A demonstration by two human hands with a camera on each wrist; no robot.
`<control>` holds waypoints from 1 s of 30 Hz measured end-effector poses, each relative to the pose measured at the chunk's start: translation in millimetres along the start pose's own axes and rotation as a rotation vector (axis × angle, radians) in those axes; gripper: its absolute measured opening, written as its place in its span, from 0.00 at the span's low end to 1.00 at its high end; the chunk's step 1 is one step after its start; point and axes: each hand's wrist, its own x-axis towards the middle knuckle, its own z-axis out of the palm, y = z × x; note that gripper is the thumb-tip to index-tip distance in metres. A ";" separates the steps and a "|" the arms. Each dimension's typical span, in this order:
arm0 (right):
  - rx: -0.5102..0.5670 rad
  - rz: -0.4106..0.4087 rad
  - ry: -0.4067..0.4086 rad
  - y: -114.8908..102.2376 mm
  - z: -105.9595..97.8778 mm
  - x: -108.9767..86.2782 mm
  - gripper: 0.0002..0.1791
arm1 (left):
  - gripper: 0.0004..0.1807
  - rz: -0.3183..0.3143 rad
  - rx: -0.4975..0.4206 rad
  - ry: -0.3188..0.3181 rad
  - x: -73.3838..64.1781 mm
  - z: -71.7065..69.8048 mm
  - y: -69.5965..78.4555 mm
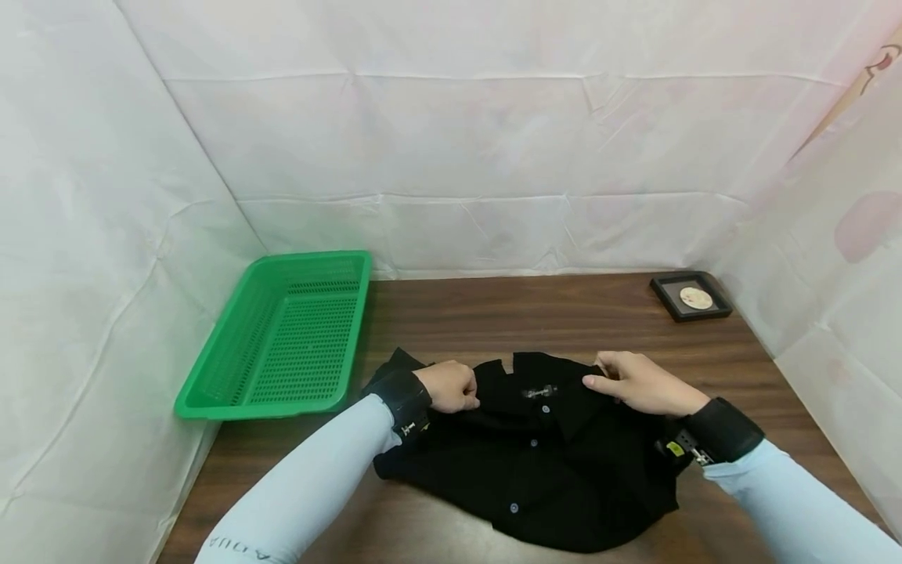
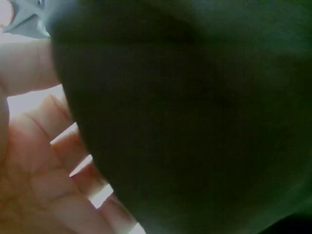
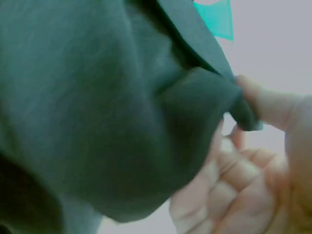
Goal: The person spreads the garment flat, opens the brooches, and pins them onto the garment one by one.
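Note:
A black button-up shirt [image 1: 550,470] is partly lifted off the wooden table, its collar edge toward the back and a few buttons down its front. My left hand [image 1: 451,385] pinches the shirt's upper edge on the left. In the left wrist view, dark cloth [image 2: 185,117] hides the fingertips of that hand [image 2: 44,161]. On the right, my right hand [image 1: 644,382] grips the shirt near the collar. The right wrist view has the thumb [image 3: 268,105] pressing on a folded bit of the shirt [image 3: 195,97], with other fingers behind it.
A green plastic basket [image 1: 271,410] stands at the back left, close to the left hand's wrist. A small black frame with a round pale disc [image 1: 696,298] lies at the back right. White sheets [image 1: 451,141] wall the table [image 1: 493,305] on three sides.

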 end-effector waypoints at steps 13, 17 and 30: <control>-0.062 -0.285 0.263 -6.7 -5.6 -4.4 0.10 | 0.09 0.035 -0.121 0.316 -17.9 -16.8 2.6; -0.063 -0.253 0.283 -2.2 -4.4 -1.6 0.08 | 0.03 0.047 -0.214 0.495 -14.1 -16.2 0.6; -0.085 0.008 0.207 23.6 10.6 31.7 0.12 | 0.15 -0.045 -0.188 0.516 20.8 -4.6 -21.0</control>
